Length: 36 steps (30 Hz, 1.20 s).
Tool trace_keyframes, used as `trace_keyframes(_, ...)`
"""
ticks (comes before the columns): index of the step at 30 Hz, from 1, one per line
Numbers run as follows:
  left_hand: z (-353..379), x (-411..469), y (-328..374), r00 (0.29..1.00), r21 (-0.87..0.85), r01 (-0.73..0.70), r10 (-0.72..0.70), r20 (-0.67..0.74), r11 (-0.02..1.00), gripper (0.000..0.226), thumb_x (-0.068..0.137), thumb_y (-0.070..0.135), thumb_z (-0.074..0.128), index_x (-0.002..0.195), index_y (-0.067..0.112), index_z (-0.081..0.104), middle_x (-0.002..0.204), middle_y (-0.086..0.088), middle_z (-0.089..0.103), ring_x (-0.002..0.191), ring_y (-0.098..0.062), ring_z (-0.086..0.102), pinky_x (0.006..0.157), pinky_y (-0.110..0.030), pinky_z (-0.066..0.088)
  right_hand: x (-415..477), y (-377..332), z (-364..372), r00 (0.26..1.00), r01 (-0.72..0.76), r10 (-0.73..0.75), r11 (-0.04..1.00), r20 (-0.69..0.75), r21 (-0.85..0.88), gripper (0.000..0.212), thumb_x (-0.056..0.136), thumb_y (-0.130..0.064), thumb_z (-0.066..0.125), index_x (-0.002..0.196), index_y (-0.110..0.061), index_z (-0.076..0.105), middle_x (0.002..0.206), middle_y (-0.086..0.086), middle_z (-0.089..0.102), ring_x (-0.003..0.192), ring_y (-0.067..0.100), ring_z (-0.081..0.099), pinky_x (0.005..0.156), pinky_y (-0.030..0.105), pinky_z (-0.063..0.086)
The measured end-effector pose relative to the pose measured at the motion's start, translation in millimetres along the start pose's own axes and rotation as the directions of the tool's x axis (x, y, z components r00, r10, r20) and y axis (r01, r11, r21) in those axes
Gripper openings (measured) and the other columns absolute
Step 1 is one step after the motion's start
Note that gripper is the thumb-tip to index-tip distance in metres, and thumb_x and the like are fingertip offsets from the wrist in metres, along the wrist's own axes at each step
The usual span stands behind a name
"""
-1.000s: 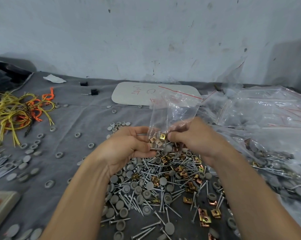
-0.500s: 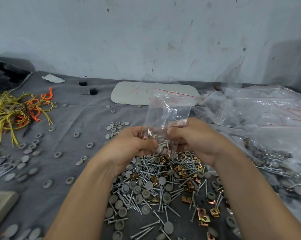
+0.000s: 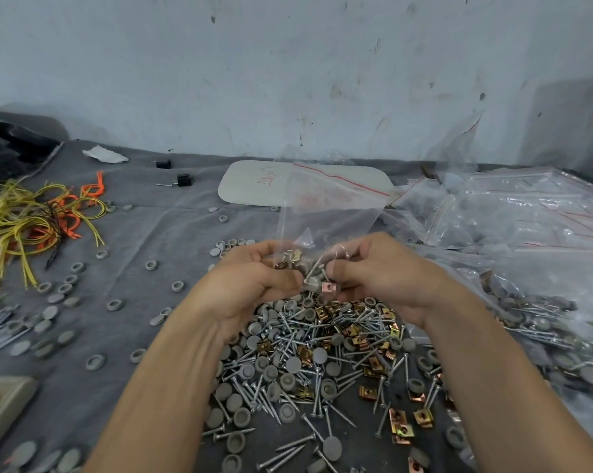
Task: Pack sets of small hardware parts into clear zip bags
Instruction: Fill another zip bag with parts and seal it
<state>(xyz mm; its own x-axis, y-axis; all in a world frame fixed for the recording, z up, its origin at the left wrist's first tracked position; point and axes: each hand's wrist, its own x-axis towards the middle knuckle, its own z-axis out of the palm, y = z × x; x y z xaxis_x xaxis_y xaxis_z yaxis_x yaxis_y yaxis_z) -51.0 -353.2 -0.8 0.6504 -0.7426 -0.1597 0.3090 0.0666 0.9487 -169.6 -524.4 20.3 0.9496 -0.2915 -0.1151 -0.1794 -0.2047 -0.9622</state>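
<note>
Two hands (image 3: pixel 250 288) (image 3: pixel 387 274), fingers (image 3: pixel 254 251) curled round bag (image 3: pixel 325 213)

Soft even light, grey shadow on the wall (image 3: pixel 568 124) above the far right corner of the bench (image 3: pixel 144 233), weak glare on plastic bags (image 3: pixel 527 213), bent and blurred edges.

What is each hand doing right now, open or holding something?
Left hand: closed, gripping the lower end of the clear zip bag.
Right hand: closed, pinching the same bag's lower end, with hardware parts inside.
</note>
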Motion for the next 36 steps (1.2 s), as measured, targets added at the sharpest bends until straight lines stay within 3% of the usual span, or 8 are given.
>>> trace_keyframes(8, -3.5, -2.2, 2.7, 0.983, -0.16, 0.071, -0.042, 0.176, 0.985, 0.06, 0.071, -0.014, 0.058, 0.129, 0.001, 0.063, 0.115, -0.02, 0.075, 0.098, -0.028, 0.076, 0.074, -0.029, 0.064, -1.5, -2.5, -4.3, 0.993, 0.011, -0.013, 1.0, -0.118, -0.015, 0.016, 0.095, 0.0, 0.067, 0.088, -0.008, 0.079, 0.076, 0.011, 0.076, 0.067, 0.021, 0.071, 0.058, 0.023, 0.056)
trace_keyframes(16, -6.8, -2.1, 2.2, 0.973, -0.202, 0.11, -0.063, 0.224, 0.973, 0.066, 0.071, -0.021, 0.052, 0.133, 0.0, 0.059, 0.127, -0.02, 0.071, 0.109, -0.031, 0.073, 0.08, -0.033, 0.063, 0.0, -1.5, -4.4, 0.988, 0.039, -0.041, 0.999, -0.148, -0.017, 0.041, 0.095, 0.0, 0.067, 0.071, -0.03, 0.081, 0.072, 0.008, 0.075, 0.064, 0.02, 0.071, 0.056, 0.022, 0.056)
trace_keyframes(20, -7.3, -2.0, 2.7, 0.971, -0.203, 0.123, -0.076, 0.226, 0.971, 0.07, 0.072, -0.027, 0.04, 0.135, 0.0, 0.056, 0.13, -0.02, 0.069, 0.116, -0.034, 0.07, 0.082, -0.036, 0.064, -0.6, -2.0, -4.4, 0.988, -0.005, 0.01, 1.0, -0.153, 0.029, 0.027, 0.095, 0.0, 0.064, 0.08, -0.016, 0.08, 0.077, 0.011, 0.076, 0.067, 0.021, 0.071, 0.057, 0.023, 0.055)
trace_keyframes(24, -8.8, -4.0, 5.2, 0.964, -0.199, 0.136, -0.084, 0.251, 0.97, 0.071, 0.076, -0.028, 0.028, 0.137, 0.0, 0.053, 0.132, -0.02, 0.068, 0.118, -0.035, 0.068, 0.087, -0.039, 0.063, -1.0, -2.8, -3.2, 0.993, -0.039, 0.045, 0.998, -0.112, 0.052, 0.019, 0.092, -0.001, 0.065, 0.098, -0.014, 0.077, 0.086, 0.013, 0.077, 0.07, 0.018, 0.067, 0.062, 0.026, 0.051)
trace_keyframes(28, -9.3, -5.5, 5.8, 0.956, -0.179, 0.137, -0.083, 0.281, 0.974, 0.077, 0.069, -0.024, 0.033, 0.14, -0.001, 0.051, 0.135, -0.02, 0.066, 0.122, -0.034, 0.067, 0.088, -0.038, 0.062, -1.8, -0.9, -2.7, 0.997, -0.017, 0.019, 1.0, -0.069, 0.025, 0.028, 0.084, -0.001, 0.079, 0.107, -0.017, 0.075, 0.093, 0.014, 0.079, 0.071, 0.017, 0.065, 0.066, 0.029, 0.05)
trace_keyframes(31, -9.8, -5.7, 5.5, 0.947, -0.162, 0.131, -0.075, 0.313, 0.978, 0.081, 0.064, -0.024, 0.041, 0.141, -0.001, 0.051, 0.137, -0.02, 0.065, 0.122, -0.033, 0.067, 0.093, -0.04, 0.061, -0.3, 0.8, -4.6, 0.996, 0.012, -0.014, 1.0, -0.094, -0.015, 0.029, 0.081, 0.006, 0.078, 0.098, -0.019, 0.079, 0.09, 0.01, 0.08, 0.091, 0.038, 0.071, 0.089, 0.049, 0.055)
trace_keyframes(33, -10.8, -5.5, 5.0, 0.939, -0.158, 0.14, -0.081, 0.333, 0.978, 0.078, 0.065, -0.023, 0.041, 0.139, -0.002, 0.053, 0.136, -0.022, 0.065, 0.119, -0.033, 0.069, 0.089, -0.039, 0.062, 0.4, 1.2, -5.6, 0.995, 0.014, -0.019, 0.999, -0.103, -0.05, 0.031, 0.08, 0.009, 0.077, 0.093, -0.019, 0.081, 0.089, 0.009, 0.08, 0.096, 0.033, 0.074, 0.097, 0.054, 0.052)
trace_keyframes(36, -11.6, -5.2, 5.7, 0.938, -0.152, 0.141, -0.083, 0.336, 0.978, 0.072, 0.068, -0.02, 0.046, 0.137, -0.002, 0.057, 0.133, -0.022, 0.066, 0.115, -0.033, 0.07, 0.087, -0.038, 0.062, 1.2, 1.9, -7.7, 0.995, 0.005, -0.011, 0.998, -0.099, -0.065, 0.03, 0.081, 0.01, 0.076, 0.097, -0.016, 0.079, 0.086, 0.01, 0.079, 0.081, 0.021, 0.073, 0.084, 0.042, 0.056)
